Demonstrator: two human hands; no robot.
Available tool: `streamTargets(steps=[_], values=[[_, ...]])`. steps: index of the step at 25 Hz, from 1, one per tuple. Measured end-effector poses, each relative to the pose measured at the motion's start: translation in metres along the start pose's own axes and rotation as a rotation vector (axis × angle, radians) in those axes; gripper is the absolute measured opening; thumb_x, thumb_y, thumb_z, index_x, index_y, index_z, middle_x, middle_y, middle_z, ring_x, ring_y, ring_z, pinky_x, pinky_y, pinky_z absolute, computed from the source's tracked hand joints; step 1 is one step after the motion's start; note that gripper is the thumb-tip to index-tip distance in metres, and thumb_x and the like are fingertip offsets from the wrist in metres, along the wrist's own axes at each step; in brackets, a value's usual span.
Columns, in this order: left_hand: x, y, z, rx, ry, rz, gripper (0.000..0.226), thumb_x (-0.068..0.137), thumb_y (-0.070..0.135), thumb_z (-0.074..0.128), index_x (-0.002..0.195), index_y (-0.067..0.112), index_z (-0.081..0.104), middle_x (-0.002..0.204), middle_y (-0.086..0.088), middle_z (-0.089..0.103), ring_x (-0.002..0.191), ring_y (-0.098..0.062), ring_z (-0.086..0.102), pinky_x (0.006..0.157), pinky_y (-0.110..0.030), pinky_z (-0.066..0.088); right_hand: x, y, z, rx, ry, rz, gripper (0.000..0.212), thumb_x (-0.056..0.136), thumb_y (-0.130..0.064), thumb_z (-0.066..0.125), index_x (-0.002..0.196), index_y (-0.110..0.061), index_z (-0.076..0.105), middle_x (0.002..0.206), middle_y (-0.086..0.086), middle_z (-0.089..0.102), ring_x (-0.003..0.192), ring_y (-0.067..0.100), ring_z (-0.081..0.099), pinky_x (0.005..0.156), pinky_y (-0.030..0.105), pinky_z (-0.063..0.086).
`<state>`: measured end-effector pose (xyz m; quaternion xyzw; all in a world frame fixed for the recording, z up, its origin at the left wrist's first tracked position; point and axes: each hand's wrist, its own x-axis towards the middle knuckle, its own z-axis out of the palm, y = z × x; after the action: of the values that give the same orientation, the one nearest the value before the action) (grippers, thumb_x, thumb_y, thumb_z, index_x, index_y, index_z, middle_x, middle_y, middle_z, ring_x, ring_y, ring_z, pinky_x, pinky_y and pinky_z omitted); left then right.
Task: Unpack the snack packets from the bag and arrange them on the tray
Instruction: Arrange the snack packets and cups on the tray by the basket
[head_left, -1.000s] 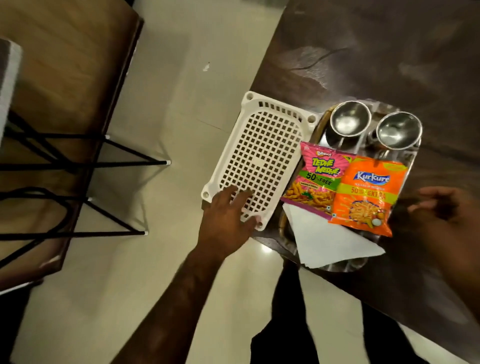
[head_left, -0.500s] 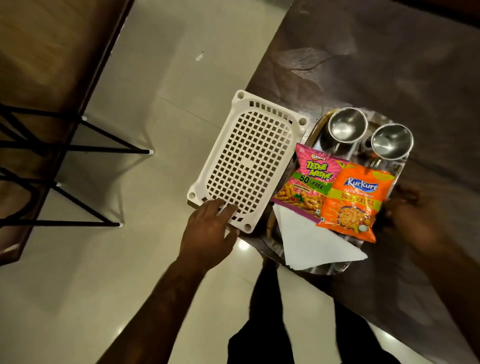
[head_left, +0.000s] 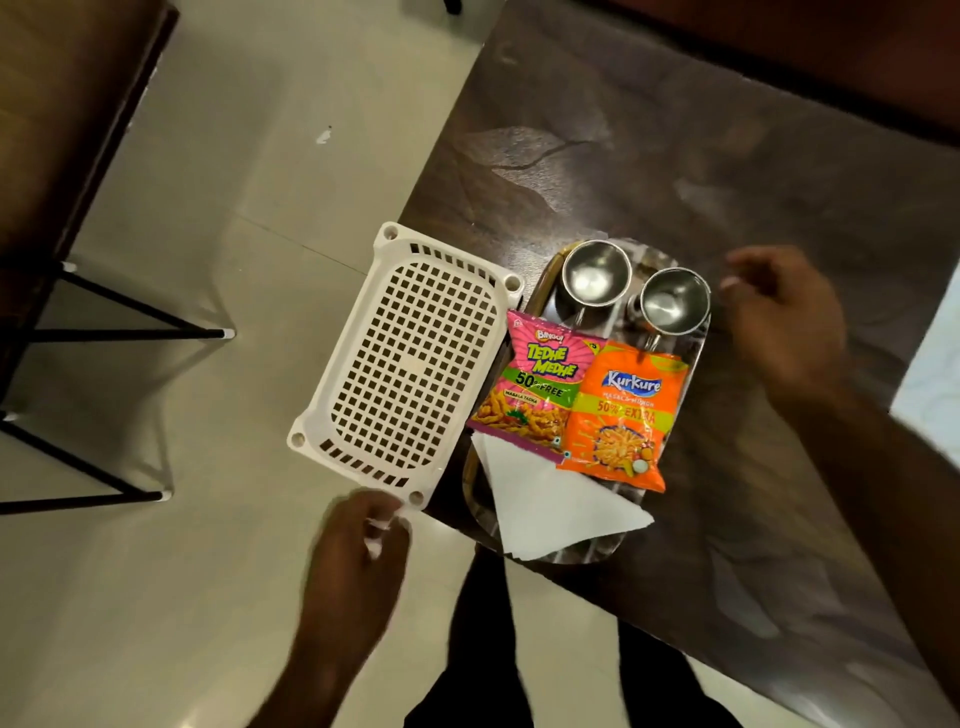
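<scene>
A pink Tedhe Medhe packet (head_left: 535, 387) and an orange Kurkure packet (head_left: 621, 415) lie side by side on the steel tray (head_left: 698, 343). They partly cover a white folded napkin (head_left: 550, 506). My left hand (head_left: 353, 566) is blurred, its loosely curled fingertips at the near corner of a white perforated plastic basket (head_left: 410, 364); I see nothing gripped. My right hand (head_left: 784, 322) hovers just right of the tray with its fingers apart and holds nothing. No bag is in view.
Two steel cups (head_left: 595, 275) (head_left: 674, 301) stand at the tray's far end. The basket overhangs the left edge of the dark table (head_left: 649, 156) above the tiled floor. Black chair legs (head_left: 124, 332) stand at the left. My dark trousers show below the table edge.
My left hand slid back from lying on the basket's near edge to its near corner. My right hand rose from beside the Kurkure packet to beside the cups.
</scene>
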<state>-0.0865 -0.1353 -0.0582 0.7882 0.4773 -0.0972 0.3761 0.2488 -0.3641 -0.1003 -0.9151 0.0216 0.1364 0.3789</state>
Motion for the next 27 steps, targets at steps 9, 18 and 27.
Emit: streamTargets(steps=[9, 18, 27], values=[[-0.018, 0.038, 0.075, -0.8, -0.328, -0.729, 0.021, 0.092, 0.015, 0.06, 0.112, 0.02, 0.067, 0.103, -0.002, 0.078, 0.104, -0.025, 0.07, 0.085, -0.039, 0.053, 0.085, -0.046, 0.054, -0.015, -0.604, -0.017, 0.042, 0.101, -0.046, 0.05, 0.087, -0.012, 0.068, 0.085, 0.003, 0.064, 0.079, 0.017, 0.057, 0.075, 0.033, 0.042], [-0.021, 0.037, 0.086, -0.859, -0.288, -0.742, 0.034, 0.077, 0.01, 0.076, 0.104, 0.025, 0.063, 0.119, -0.009, 0.067, 0.111, -0.034, 0.064, 0.095, -0.048, 0.053, 0.075, -0.039, 0.047, -0.045, -0.556, -0.013, 0.051, 0.1, -0.05, 0.049, 0.089, -0.007, 0.073, 0.082, 0.004, 0.072, 0.075, 0.017, 0.063, 0.076, 0.034, 0.047], [-0.018, 0.063, 0.071, -0.713, -0.317, -0.507, 0.06, 0.08, -0.002, 0.069, 0.129, 0.033, 0.058, 0.129, -0.001, 0.06, 0.105, -0.026, 0.06, 0.082, -0.054, 0.057, 0.032, 0.032, -0.077, 0.155, -0.422, 0.17, 0.036, 0.101, -0.043, 0.054, 0.089, -0.015, 0.074, 0.08, -0.001, 0.071, 0.069, 0.01, 0.065, 0.06, 0.023, 0.049]])
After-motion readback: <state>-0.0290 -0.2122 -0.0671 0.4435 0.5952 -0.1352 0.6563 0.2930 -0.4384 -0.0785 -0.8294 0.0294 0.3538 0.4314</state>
